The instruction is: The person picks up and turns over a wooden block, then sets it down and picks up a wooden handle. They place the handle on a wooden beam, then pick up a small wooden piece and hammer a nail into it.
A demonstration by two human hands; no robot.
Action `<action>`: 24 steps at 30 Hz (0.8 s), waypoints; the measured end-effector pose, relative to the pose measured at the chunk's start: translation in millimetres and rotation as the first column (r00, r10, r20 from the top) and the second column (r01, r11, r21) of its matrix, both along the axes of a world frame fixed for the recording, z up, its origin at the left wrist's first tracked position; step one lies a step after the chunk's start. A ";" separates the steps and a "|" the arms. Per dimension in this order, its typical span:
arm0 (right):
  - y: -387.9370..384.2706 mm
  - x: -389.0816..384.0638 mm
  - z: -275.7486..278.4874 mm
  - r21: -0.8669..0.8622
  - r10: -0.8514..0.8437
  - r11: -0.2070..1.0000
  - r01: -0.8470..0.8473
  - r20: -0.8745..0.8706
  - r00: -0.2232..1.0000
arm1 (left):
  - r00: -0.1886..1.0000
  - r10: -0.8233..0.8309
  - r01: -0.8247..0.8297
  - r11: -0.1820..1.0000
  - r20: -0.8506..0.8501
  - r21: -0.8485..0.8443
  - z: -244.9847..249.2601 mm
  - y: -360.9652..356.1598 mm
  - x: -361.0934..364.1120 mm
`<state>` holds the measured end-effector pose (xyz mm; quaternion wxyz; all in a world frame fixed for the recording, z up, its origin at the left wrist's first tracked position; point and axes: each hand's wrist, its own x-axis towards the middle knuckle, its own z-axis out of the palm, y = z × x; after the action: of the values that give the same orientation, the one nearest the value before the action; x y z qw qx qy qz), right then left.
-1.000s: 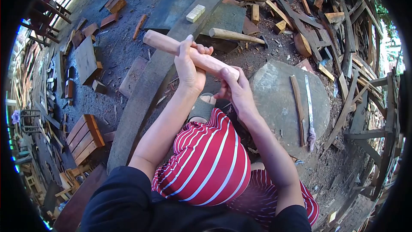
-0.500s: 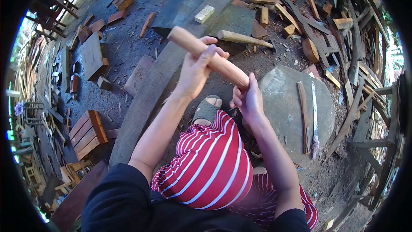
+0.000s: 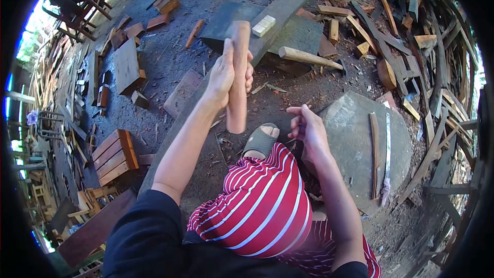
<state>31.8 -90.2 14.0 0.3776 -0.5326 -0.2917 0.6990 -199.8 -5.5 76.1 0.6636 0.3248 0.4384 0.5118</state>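
Note:
A thick, round wooden rod (image 3: 238,92) stands nearly upright in the view, with my left hand (image 3: 222,78) wrapped round its middle. Its lower end hangs free above the ground near my sandalled foot (image 3: 261,140). My right hand (image 3: 310,131) is apart from the rod, fingers loosely spread and partly curled, with nothing in it. Beyond the hands, a hammer-like tool (image 3: 309,58) with a pale wooden handle and a dark head lies by a long timber beam (image 3: 288,6). A small pale block (image 3: 264,25) rests on that beam.
To the right is a flat grey slab (image 3: 342,134) bearing a wood strip (image 3: 374,159) and a thin whitish strip (image 3: 388,139). Scrap timber (image 3: 381,41) is heaped at far right. A slatted wooden piece (image 3: 114,157) and a plank block (image 3: 127,67) lie left.
My right hand has let go of the rod's lower end and moved slightly away. In my left hand the rod has swung from a slant to nearly upright.

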 end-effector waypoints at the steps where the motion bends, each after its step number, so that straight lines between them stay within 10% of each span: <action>1: 0.3 1.9 1.1 0.022 -0.001 1.000 0.001 0.022 1.000 | 0.981 -0.072 0.075 0.997 -0.178 0.011 7.4 4.6 -6.5; 4: -0.8 7.2 6.7 0.065 0.011 0.998 -0.016 0.069 0.998 | 0.805 -0.179 0.218 0.976 -0.565 0.001 7.6 28.8 -30.4; 6: 1.1 10.3 7.3 0.097 0.035 0.994 -0.044 0.091 0.995 | 0.143 0.208 0.486 0.837 -0.968 0.252 -0.6 40.5 -38.8; 11: 1.9 12.7 1.9 0.119 0.038 0.991 -0.059 0.175 0.984 | -0.274 0.086 0.488 0.871 -0.958 -0.061 -57.7 57.4 -54.0; 24: -1.2 21.4 2.4 0.180 0.078 0.972 -0.149 0.352 0.933 | -0.121 -0.025 0.412 0.908 -0.992 -0.073 -61.5 48.6 -37.0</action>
<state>53.2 -91.4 16.4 0.3323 -0.5869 -0.4533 0.5828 -236.8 43.1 14.5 0.1541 0.7461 0.6464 0.0423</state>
